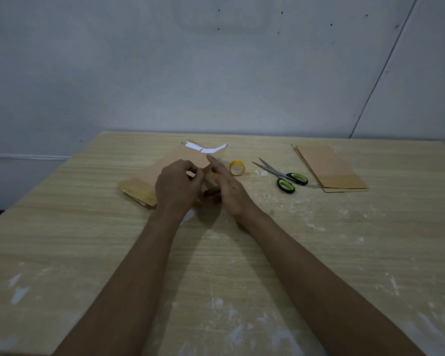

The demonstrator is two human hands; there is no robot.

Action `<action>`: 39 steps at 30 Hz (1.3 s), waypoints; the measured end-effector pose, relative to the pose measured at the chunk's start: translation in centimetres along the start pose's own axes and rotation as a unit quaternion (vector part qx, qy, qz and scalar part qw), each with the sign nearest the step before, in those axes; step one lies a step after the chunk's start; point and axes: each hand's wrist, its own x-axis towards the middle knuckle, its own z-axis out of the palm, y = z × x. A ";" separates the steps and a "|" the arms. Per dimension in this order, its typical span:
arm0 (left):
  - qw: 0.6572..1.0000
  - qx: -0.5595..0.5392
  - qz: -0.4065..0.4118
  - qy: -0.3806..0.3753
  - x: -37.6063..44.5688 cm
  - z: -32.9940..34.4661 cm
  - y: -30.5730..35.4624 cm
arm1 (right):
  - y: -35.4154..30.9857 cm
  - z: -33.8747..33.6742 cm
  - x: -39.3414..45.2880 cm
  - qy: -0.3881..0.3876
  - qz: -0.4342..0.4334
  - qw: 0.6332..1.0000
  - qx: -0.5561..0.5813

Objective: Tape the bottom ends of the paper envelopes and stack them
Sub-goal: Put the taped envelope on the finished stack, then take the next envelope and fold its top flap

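- Table (242,265), light wood grain, white smears
- Envelope (183,156) under both hands at centre, lying diagonally, white strips at its 12 o'clock end
- Envelope stack (330,168) at 3 o'clock, well apart
- Left hand (176,186) fingers curled, pinching envelope edge
- Right hand (229,186) fingers straight, resting on envelope
- Scissors (283,176), green handles, between tape roll (237,167) and stack

A wooden table (242,265) carries brown envelopes (180,160), a tape roll (237,168), scissors (283,176) and an envelope stack (332,169).
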 end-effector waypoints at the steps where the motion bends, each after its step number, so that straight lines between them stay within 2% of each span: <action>1: 1.000 -0.006 0.017 -0.017 -0.2 0.1 0.1 | 0.0 -0.2 0.0 0.002 0.005 1.000 0.006; 7: 0.992 -0.023 0.095 -0.077 -1.1 0.1 1.1 | 0.7 -0.8 0.2 0.036 0.027 0.999 0.025; 13: 0.986 -0.085 0.126 -0.070 -1.3 -0.1 1.2 | 0.8 -1.2 0.2 0.069 0.022 0.995 0.066; 16: 0.980 -0.160 0.085 -0.085 -1.1 0.2 0.6 | 0.7 -2.3 0.1 0.076 0.028 0.992 0.094; 19: 0.963 -0.246 0.011 -0.110 -1.2 0.6 0.8 | 1.2 -3.7 -0.1 0.100 0.033 0.993 0.055; 24: 0.956 -0.259 -0.076 -0.114 -1.5 1.6 0.5 | 1.5 -6.4 -1.8 0.087 0.047 0.994 0.056; 30: 0.928 -0.323 -0.158 -0.095 -1.9 3.0 1.7 | 1.5 -9.4 -4.0 0.036 0.075 0.993 0.086; 32: 0.924 -0.331 -0.154 -0.112 -2.2 3.4 1.6 | 1.2 -9.6 -4.2 0.031 0.071 0.993 0.090; 36: 0.929 -0.318 -0.109 -0.154 -2.9 4.0 1.7 | 1.5 -9.4 -3.8 0.069 0.039 0.996 0.039; 39: 0.917 -0.333 -0.100 -0.196 -3.2 4.1 2.1 | 1.8 -9.6 -3.8 0.088 0.026 0.996 0.002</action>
